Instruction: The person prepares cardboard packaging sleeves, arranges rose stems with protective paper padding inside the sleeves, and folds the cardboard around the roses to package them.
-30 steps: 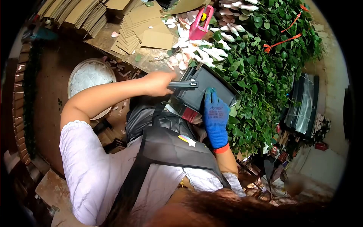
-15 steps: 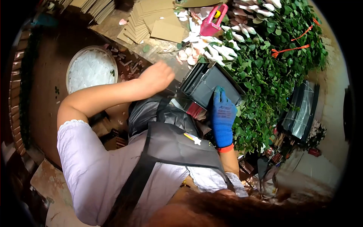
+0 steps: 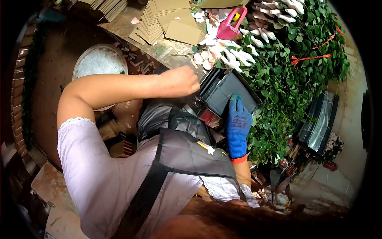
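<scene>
My left hand (image 3: 183, 82) is bare and closed in a fist beside the left edge of a dark grey, box-like holder (image 3: 229, 91). Whatever its fingers hold, if anything, is hidden. Several dark layers with a shiny edge show at the holder's upper left. My right hand (image 3: 238, 119) wears a blue knit glove with a red-orange cuff. Its outstretched fingers lie against the holder's grey face. Just beyond the holder, loose pale pink petals (image 3: 205, 59) and white-wrapped flower buds (image 3: 238, 57) lie on the worktable (image 3: 175, 49).
Cardboard sheets (image 3: 183, 32) and a pink plastic tool (image 3: 232, 24) lie farther back. Leafy stems (image 3: 286, 91) with orange ties crowd the right side. A round tub (image 3: 99, 63) of white pieces stands at left. A plastic-wrapped black bundle (image 3: 318, 123) sits far right.
My left hand has moved right and slightly down, now close to the holder's left edge. My right hand stays on the holder. The whole view has shifted slightly.
</scene>
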### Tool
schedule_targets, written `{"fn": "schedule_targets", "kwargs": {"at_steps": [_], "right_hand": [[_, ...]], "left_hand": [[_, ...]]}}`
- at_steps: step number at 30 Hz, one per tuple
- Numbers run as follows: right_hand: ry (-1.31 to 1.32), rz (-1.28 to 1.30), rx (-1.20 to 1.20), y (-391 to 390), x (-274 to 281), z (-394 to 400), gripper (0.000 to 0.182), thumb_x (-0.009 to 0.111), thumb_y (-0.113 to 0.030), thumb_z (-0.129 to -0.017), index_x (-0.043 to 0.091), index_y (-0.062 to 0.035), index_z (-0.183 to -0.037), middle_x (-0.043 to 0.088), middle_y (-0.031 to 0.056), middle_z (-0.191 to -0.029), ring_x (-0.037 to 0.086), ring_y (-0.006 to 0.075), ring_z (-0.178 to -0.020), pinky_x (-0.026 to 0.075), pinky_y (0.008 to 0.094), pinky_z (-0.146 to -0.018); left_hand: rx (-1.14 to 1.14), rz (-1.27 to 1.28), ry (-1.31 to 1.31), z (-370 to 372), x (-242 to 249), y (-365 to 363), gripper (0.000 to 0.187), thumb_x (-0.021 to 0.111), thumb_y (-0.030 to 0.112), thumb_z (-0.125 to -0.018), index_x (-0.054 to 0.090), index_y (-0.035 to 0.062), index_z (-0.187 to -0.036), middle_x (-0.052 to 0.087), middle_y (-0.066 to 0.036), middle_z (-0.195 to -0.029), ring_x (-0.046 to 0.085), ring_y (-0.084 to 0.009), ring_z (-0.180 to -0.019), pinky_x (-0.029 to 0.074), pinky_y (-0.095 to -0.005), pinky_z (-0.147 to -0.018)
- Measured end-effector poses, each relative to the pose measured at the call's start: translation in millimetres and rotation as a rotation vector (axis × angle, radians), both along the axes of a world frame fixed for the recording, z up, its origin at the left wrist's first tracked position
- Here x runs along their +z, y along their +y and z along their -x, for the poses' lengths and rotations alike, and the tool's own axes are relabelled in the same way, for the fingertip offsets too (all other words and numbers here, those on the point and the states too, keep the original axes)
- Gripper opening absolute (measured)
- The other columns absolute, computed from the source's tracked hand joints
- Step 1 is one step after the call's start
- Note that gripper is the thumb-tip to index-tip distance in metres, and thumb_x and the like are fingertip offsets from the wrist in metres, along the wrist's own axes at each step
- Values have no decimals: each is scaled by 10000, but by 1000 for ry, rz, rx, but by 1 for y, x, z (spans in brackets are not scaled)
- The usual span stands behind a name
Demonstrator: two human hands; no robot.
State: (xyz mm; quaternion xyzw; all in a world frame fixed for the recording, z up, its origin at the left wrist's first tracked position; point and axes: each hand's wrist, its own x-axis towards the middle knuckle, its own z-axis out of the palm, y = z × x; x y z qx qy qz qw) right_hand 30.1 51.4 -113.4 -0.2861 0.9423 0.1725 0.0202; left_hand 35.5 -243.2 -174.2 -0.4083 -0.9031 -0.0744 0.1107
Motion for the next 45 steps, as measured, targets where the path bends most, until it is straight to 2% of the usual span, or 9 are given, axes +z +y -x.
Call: {"fn": "schedule_targets", "kwargs": {"at_steps": [5, 10, 14, 22, 27, 29, 33, 38, 45], "right_hand": [[-17, 30, -4, 2, 0, -1, 592, 593, -99, -864, 493, -72, -1447, 567, 103, -1419, 665, 245, -1024, 559, 358, -827], [-36, 38, -15, 7, -1, -3, 608, 592, -108, -864, 481, -72, -1461, 551, 109, -1438, 653, 246, -1046, 554, 359, -835], [-31, 33, -22, 0, 5, -5, 604, 589, -113, -865, 484, -69, -1459, 546, 104, -1446, 637, 236, -1080, 554, 359, -832], [-66, 180, -39, 4, 0, -2, 470, 557, -116, -886, 566, -64, -1352, 572, 102, -1403, 625, 246, -1103, 541, 388, -865], [-69, 536, -14, 20, 8, -4, 434, 648, -144, -873, 615, -75, -1300, 622, 145, -1329, 652, 327, -1062, 548, 413, -848], [-150, 788, -53, 27, 18, -12, 430, 672, -192, -892, 620, -74, -1302, 628, 154, -1304, 623, 358, -1116, 511, 447, -926], [-219, 1104, 58, 19, 10, -35, 741, 737, -293, -870, 426, -63, -1501, 594, 175, -1326, 586, 378, -1181, 466, 463, -1005], [-358, 1440, 246, -27, -13, -36, 1045, 775, -214, -757, 178, -28, -1594, 588, 229, -1275, 597, 421, -1130, 475, 473, -974], [-192, 1435, -539, 83, 13, -64, 729, 728, -199, -828, 430, -67, -1479, 643, 207, -1205, 646, 375, -1082, 520, 449, -914]], "left_hand": [[-10, -14, -117, 19, -12, -7, 102, 592, 180, -800, 522, 115, -833, 587, -32, -669, 650, -241, -619, 484, -395, -557], [-159, -199, 115, 57, -35, -30, 247, 582, 154, -830, 601, 89, -1068, 550, -63, -915, 591, -250, -985, 437, -444, -1059], [317, -122, 89, 80, -50, -11, 242, 595, 163, -814, 611, 58, -1031, 573, -72, -914, 586, -262, -945, 473, -389, -937], [135, -118, -141, 125, -53, 2, 448, 799, 279, -674, 630, 143, -1065, 616, -60, -751, 664, -298, -702, 532, -412, -637], [280, -114, 81, 87, -53, 9, 488, 776, 157, -702, 613, 87, -1156, 637, -136, -991, 620, -339, -977, 488, -445, -870], [489, 33, -89, 54, -30, 6, 567, 766, 94, -690, 580, 54, -1225, 606, -166, -1105, 560, -375, -1094, 433, -471, -967], [754, -482, -577, -5, 5, 4, 660, 770, 56, -710, 478, 28, -1302, 592, -189, -1195, 549, -377, -1146, 369, -429, -1095], [173, -900, -658, -42, 70, 99, 895, 838, 512, -763, 358, 31, -1345, 326, -293, -1478, 300, -446, -1431, 272, -557, -1153], [-223, -147, -303, 62, 50, 118, 890, 827, 536, -717, 486, -3, -1338, 457, -233, -1481, 411, -434, -1401, 360, -509, -1155]]}}
